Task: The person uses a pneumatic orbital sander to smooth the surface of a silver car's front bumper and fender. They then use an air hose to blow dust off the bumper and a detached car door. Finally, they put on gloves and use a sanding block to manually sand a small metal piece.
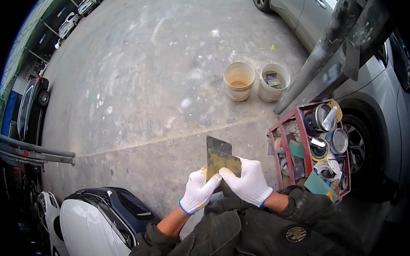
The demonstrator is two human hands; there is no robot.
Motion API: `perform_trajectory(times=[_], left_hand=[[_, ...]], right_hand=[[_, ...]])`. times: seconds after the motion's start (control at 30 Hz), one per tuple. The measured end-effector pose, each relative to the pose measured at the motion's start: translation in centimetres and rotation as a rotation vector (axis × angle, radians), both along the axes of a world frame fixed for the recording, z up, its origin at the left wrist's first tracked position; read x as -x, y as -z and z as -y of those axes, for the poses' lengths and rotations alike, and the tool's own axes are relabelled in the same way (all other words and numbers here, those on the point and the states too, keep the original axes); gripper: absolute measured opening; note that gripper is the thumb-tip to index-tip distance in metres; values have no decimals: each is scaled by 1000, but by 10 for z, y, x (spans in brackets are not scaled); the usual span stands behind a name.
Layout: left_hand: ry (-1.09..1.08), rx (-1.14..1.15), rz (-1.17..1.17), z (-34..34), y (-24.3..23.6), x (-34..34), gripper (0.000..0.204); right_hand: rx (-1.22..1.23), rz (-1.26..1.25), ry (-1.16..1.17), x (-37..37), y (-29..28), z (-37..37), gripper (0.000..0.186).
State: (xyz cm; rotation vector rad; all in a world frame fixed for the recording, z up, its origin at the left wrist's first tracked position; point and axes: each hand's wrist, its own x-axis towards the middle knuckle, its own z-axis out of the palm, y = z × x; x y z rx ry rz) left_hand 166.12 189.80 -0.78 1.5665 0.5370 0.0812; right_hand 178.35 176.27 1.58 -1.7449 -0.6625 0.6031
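My left hand [198,190] and my right hand [248,183], both in white knitted gloves with blue cuffs, are close together in front of my body. Between them they grip sandpaper [221,162], a dark grey sheet smeared with yellowish dust. Behind its upper edge a plainer dark grey part [218,145] sticks up; whether this is a fold or a second sheet I cannot tell. Both thumbs press on the near face, the tips almost touching. The fingers behind the sheet are hidden.
To the right stands a red-framed cart [305,139] loaded with cans, tape and sheets. Beyond it are two white buckets [237,93], [271,94], a grey metal post [312,80] and a silver car [375,104]. A white car part [92,229] lies at lower left.
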Motion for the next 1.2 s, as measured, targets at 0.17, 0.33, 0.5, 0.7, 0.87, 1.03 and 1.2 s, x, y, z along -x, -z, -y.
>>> perform_trajectory(times=[0.17,0.33,0.5,0.7,0.87,1.03,1.2], left_hand=[[257,-270,-62,-7,-28,-6,22],[430,-211,-193,-12,-28,-12,24],[332,-249,-173,-9,-34,-17,38],[286,-58,-280,-15,-34,-20,48],[309,-183,-189,-12,-30,-26,47],[275,-141,-293,-14,-26,-28,45],[170,173,-146,-26,2,-5,40]], right_hand=[[-83,257,-42,5,-4,1,17],[-118,275,-217,-8,0,6,21],[-54,156,-88,-44,-8,-7,26],[18,205,-261,-25,-2,-2,27],[87,204,-122,-40,0,-11,29],[29,86,-184,-56,10,-9,36],[121,-72,-310,-65,18,-17,47]])
